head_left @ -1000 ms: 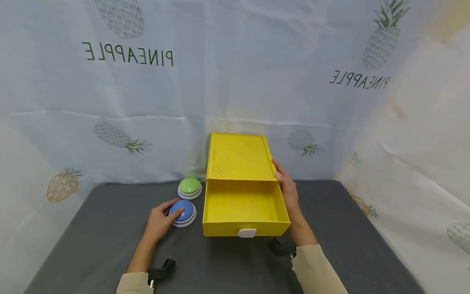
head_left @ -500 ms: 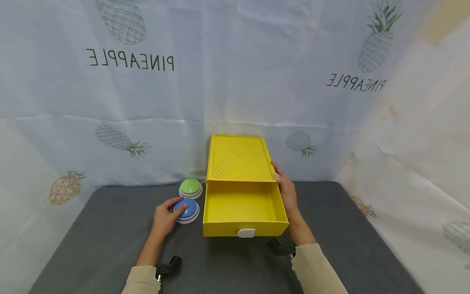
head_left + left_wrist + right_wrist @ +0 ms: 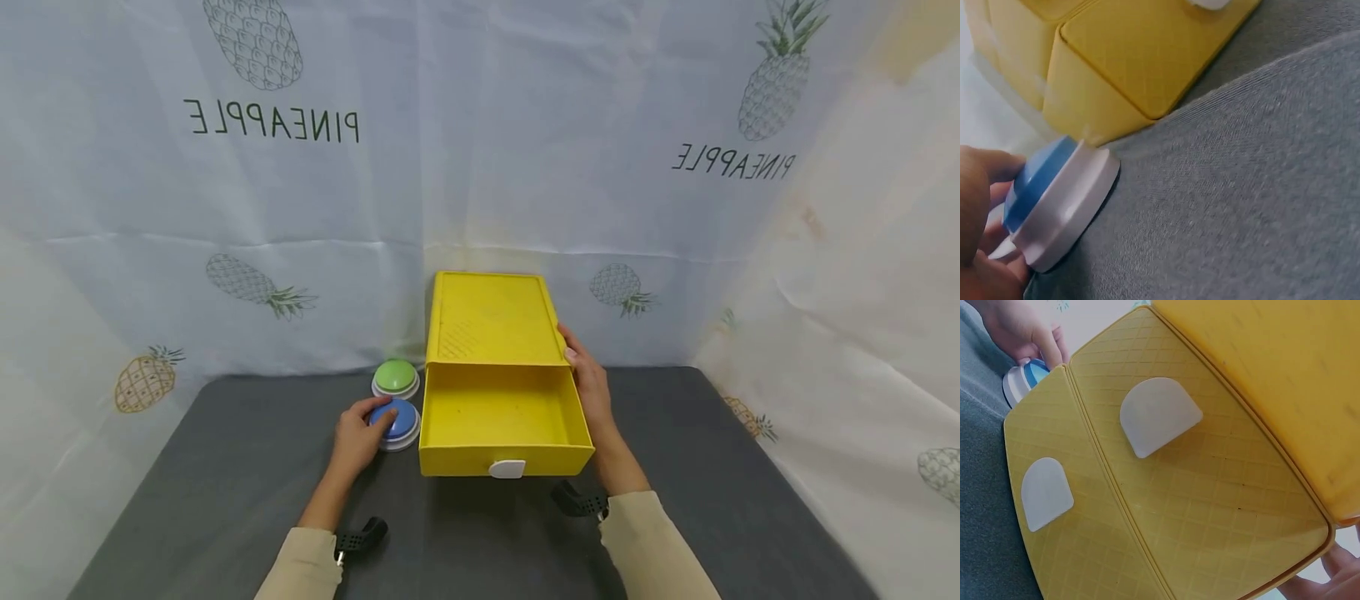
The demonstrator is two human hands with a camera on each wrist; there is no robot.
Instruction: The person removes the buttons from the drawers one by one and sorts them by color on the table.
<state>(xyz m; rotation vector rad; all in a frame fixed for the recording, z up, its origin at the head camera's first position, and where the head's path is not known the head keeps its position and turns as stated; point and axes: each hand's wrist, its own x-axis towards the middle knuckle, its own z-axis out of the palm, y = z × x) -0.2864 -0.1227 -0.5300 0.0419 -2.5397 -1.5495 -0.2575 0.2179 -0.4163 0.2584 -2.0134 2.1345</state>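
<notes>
From my remote station I see a round blue push button point(image 3: 405, 419) on a white base point(image 3: 402, 444), sitting upright just left of a yellow two-drawer cabinet point(image 3: 491, 317), its upper drawer point(image 3: 465, 462) pulled out, white handles point(image 3: 1160, 415) on both fronts.

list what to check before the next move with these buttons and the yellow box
1. Left grip pinching the blue button: ok, thumb and fingers are on it.
2. Right grip against the yellow box: ok, at its right side.
3. Upper drawer pushed in: not ok, it is pulled out.
4. Green button upright: ok, dome up.
5. Gap between the two buttons' bases: cannot tell, they look very close.
</notes>
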